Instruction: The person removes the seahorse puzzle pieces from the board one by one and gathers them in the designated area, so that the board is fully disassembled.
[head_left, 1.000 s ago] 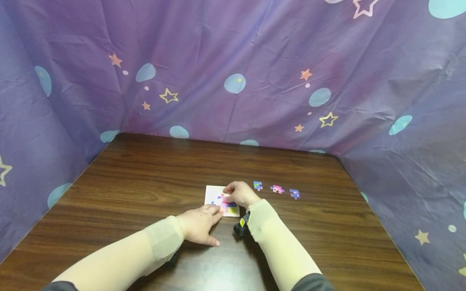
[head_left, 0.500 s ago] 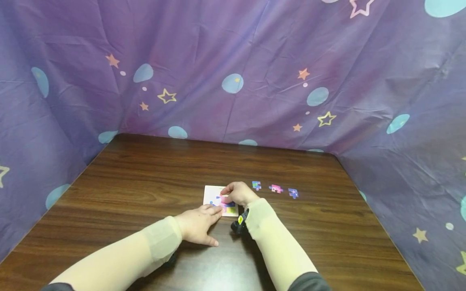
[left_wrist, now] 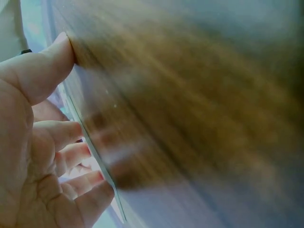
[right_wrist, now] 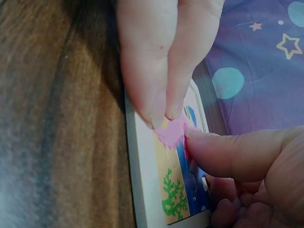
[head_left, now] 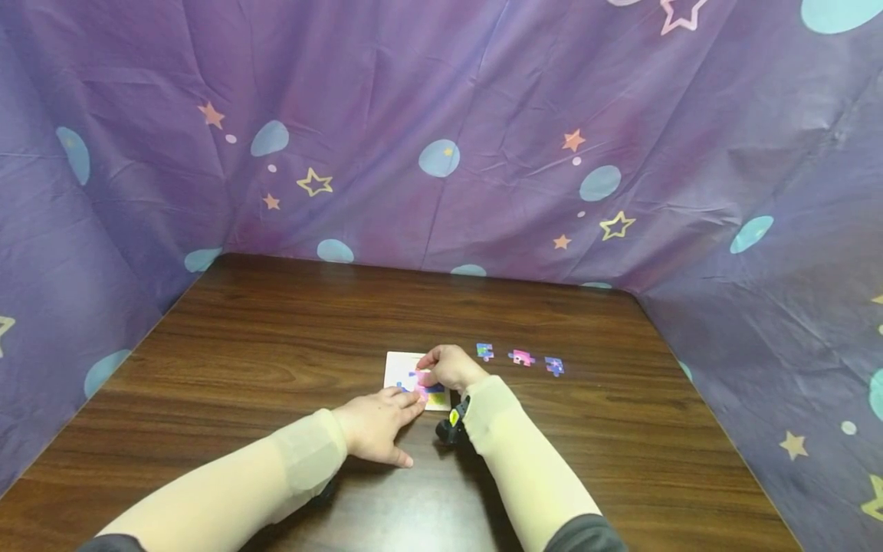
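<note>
A small white-bordered puzzle board [head_left: 396,361] lies on the table between my two hands. My left hand [head_left: 378,426] lies palm down from the left, fingers fairly straight, fingertips resting on the board's near part and thumb spread on the tabletop. My right hand [head_left: 454,368] reaches over the board's right side, its thumb and bent fingers pinching a pink jigsaw piece [head_left: 423,379]. In the right wrist view the right thumb [right_wrist: 223,149] is against pink [right_wrist: 171,134] on the picture, where two left fingers [right_wrist: 147,61] also press. Green coral on sand and blue water shows nearby.
Three loose jigsaw pieces lie right of the board: a blue-green one [head_left: 485,352], a pink one [head_left: 521,358] and a blue-purple one [head_left: 554,366]. A purple curtain [head_left: 372,153] with stars encloses the brown wooden table [head_left: 290,307].
My left fingertips have slid slightly right across the board. The right hand keeps its pinch in nearly the same place, and the loose pieces have not moved.
</note>
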A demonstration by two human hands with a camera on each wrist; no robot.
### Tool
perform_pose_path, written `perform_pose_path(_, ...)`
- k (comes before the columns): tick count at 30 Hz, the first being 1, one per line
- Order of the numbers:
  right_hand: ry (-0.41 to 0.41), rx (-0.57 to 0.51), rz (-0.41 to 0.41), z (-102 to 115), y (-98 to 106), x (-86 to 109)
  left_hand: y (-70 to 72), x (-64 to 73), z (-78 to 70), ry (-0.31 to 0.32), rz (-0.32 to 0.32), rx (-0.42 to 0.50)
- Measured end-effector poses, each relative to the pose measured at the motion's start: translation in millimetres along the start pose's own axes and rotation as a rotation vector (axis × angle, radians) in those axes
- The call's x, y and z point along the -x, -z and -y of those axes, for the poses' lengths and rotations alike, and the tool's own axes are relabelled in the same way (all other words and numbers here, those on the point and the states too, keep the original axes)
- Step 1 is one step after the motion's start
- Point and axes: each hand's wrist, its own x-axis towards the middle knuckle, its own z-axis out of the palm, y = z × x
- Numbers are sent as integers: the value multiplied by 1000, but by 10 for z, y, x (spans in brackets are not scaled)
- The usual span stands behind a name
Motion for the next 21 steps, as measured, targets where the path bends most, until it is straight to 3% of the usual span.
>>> perform_pose_path(11, 23, -50, 5, -27, -9, 4, 19, -3, -14, 8, 7, 1)
perform_pose_path(21, 51, -23, 16, -12, -6, 11, 9, -1, -8, 7, -3, 4)
